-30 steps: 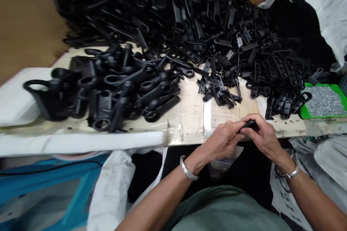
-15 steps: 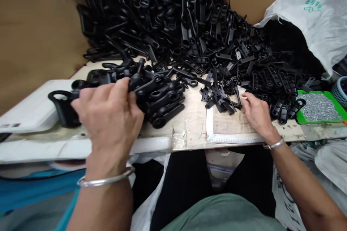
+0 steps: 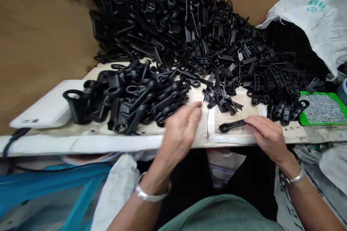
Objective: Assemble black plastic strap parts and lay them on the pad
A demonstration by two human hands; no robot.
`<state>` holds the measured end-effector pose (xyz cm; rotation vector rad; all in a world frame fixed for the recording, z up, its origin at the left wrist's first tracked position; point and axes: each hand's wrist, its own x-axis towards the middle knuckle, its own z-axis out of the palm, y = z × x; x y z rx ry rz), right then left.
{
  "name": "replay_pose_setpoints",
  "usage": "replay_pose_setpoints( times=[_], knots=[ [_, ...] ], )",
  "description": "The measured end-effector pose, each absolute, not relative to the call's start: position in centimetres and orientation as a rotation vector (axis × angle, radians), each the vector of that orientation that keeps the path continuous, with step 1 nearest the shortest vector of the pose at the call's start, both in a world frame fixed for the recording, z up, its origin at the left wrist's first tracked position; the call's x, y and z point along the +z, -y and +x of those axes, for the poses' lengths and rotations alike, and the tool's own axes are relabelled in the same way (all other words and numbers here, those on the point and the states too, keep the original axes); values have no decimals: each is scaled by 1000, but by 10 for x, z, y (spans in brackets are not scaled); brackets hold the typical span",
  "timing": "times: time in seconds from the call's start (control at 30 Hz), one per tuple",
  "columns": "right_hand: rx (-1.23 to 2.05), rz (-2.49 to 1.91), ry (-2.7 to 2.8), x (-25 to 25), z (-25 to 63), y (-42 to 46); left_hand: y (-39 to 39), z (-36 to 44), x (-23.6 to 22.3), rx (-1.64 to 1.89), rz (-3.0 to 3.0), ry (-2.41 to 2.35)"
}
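My right hand [image 3: 267, 135] pinches one end of a slim black plastic part with a rounded end [image 3: 231, 125], held over a white-edged pad [image 3: 217, 140] at the table's front. Left of it, my left hand [image 3: 181, 128] is slightly blurred, its fingers stretched toward the right and nothing visible in them. Just behind the pad lies a small cluster of flat black pieces with holes [image 3: 221, 97]. A group of larger black looped parts [image 3: 135, 95] spreads over the table to the left of my left hand.
A large heap of black parts [image 3: 162, 18] rises at the back against brown board. On the right are rows of black strips [image 3: 279, 83], a green tray [image 3: 306, 118] of small metal pieces and a white sack [image 3: 322, 18]. A white flat device [image 3: 48, 104] stands at left.
My left hand has left the larger black parts and moved right, toward the pad. My right hand has drawn back from the small cluster and now holds a slim black part over the pad.
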<state>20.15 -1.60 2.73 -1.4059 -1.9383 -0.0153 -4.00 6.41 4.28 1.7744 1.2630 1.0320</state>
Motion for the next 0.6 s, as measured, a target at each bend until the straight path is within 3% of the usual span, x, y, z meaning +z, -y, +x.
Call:
replay_pose_setpoints(
  times=[0.1,0.17,0.27,0.47,0.6],
  knots=[
    [222,-1290,1890,28,192,25,-45,-14,31,536,1322,-823],
    [415,-1350,1741,29,189,17,-38,-5,20,395,1032,-617],
    [579,-1554,1494,28,193,-10,-28,-1,8,450,752,-574],
    [197,-2057,1735,19,193,-68,-7,-2,5,610,510,-554],
    [206,-2129,1706,18,199,-67,-6,-9,5,689,453,-561]
  ],
)
